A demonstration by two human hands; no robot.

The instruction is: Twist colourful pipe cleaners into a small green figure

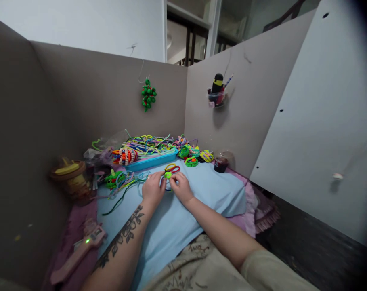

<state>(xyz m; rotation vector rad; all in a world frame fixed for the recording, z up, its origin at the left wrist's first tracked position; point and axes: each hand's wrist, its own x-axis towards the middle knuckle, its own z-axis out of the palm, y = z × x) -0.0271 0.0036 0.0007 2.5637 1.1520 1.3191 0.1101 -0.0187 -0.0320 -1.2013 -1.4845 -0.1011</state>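
My left hand (153, 188) and my right hand (181, 187) meet over the light blue cloth (183, 220). Between their fingertips is a small bright green piece (168, 175), pinched from both sides. Its exact kind is too small to make out. Yellow and red loops (173, 167) of pipe-cleaner-like strand stick out just beyond it, and a dark blue bit shows below. Left of my left hand lie loose blue, yellow and dark green strands (122, 198), beside a green coiled figure (113, 179).
A blue tray (153, 160) heaped with coloured strands stands behind my hands, near a red-and-white coiled figure (126, 155). A dark drink cup (221, 162) is at right, a lidded cup (70, 178) at left. A pink glue gun (80, 252) lies front left. Grey panels (110, 89) enclose the table.
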